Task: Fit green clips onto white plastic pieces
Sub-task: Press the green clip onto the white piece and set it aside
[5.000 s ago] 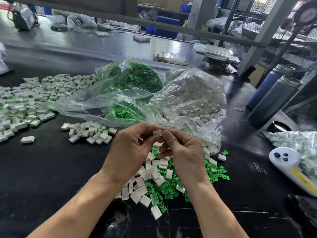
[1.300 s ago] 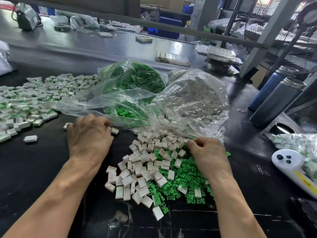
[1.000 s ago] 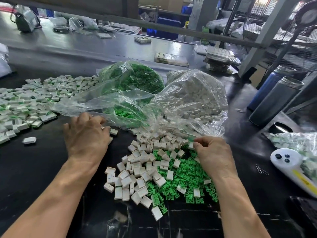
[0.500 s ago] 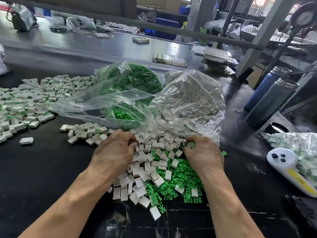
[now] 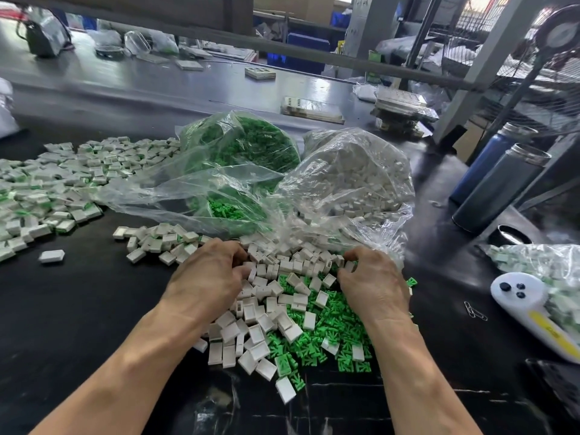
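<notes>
white plastic pieces (image 5: 266,312) now under both my curled hands, left hand (image 5: 208,277) back from the worktop's left; grip unclear, picking next.

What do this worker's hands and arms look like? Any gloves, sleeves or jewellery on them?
Nothing is worn that shows. The left hand and right hand are bare, with no gloves, and no rings show on the visible parts. Both forearms are uncovered to the bottom edge of the picture: no sleeves, watch or wristband in view. The fingertips are partly hidden among the parts.
</notes>
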The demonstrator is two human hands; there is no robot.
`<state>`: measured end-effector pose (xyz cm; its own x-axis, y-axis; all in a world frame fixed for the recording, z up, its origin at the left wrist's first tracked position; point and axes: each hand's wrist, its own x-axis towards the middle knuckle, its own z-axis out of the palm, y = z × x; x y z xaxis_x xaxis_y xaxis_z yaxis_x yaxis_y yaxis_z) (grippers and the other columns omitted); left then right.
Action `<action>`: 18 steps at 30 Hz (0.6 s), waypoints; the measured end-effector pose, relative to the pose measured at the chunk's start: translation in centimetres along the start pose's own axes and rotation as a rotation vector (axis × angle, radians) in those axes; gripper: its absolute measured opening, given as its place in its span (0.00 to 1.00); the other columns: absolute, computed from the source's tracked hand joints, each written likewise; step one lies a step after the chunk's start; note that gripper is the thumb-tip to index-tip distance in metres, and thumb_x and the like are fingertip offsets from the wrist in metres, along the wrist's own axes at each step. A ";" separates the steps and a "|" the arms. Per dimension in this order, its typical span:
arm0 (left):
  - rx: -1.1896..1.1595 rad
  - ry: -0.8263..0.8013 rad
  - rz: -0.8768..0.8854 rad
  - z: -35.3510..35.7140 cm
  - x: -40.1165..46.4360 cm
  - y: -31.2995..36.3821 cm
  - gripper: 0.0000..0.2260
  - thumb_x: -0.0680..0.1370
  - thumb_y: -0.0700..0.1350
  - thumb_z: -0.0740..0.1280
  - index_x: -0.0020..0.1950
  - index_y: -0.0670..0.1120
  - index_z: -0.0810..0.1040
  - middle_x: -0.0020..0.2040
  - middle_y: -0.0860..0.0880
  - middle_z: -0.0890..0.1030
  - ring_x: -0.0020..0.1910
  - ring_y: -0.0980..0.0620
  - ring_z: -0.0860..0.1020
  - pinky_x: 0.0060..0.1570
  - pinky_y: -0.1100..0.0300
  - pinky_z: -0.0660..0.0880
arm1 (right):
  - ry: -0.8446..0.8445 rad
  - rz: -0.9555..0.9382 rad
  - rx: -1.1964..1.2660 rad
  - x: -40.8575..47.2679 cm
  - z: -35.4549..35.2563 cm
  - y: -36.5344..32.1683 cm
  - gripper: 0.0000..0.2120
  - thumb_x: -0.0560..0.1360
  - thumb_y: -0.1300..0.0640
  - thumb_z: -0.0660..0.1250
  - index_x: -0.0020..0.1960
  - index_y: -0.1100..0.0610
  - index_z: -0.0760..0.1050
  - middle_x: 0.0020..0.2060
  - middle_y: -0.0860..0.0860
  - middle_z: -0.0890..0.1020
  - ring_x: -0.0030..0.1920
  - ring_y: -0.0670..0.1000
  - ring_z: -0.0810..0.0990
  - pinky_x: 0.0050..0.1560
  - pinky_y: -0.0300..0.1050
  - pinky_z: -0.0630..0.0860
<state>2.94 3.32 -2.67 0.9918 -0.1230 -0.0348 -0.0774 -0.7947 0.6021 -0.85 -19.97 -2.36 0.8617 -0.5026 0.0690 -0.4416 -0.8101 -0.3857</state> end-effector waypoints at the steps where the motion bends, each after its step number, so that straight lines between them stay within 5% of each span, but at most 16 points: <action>1: 0.018 -0.004 -0.009 -0.1 0.0 0.0 0.02 0.80 0.54 0.71 0.52 0.58 0.81 0.50 0.58 0.80 0.48 0.57 0.80 0.55 0.53 0.80 | -0.004 0.003 0.001 0.0 0.0 0.0 0.10 0.79 0.55 0.69 0.58 0.44 0.81 0.40 0.44 0.71 0.58 0.55 0.77 0.48 0.45 0.69; 10: 0.063 -0.011 -0.034 -0.6 -0.3 0.4 0.06 0.79 0.53 0.72 0.46 0.56 0.77 0.45 0.57 0.80 0.46 0.56 0.79 0.53 0.51 0.79 | -0.062 0.011 0.018 -0.5 -0.9 0.0 0.09 0.78 0.54 0.67 0.56 0.43 0.78 0.45 0.46 0.74 0.49 0.51 0.74 0.50 0.46 0.70; 18: -0.117 0.020 -0.019 -0.4 -0.3 0.3 0.04 0.80 0.51 0.72 0.49 0.56 0.78 0.45 0.57 0.83 0.44 0.57 0.82 0.47 0.55 0.81 | -0.081 -0.007 -0.008 -0.8 -1.1 0.1 0.12 0.79 0.57 0.67 0.55 0.40 0.81 0.52 0.46 0.75 0.56 0.51 0.77 0.55 0.47 0.71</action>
<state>2.67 3.39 -2.13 0.9949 -0.0960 -0.0317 -0.0476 -0.7216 0.6906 -1.89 -19.95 -1.45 0.8819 -0.4715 -0.0033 -0.4376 -0.8157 -0.3783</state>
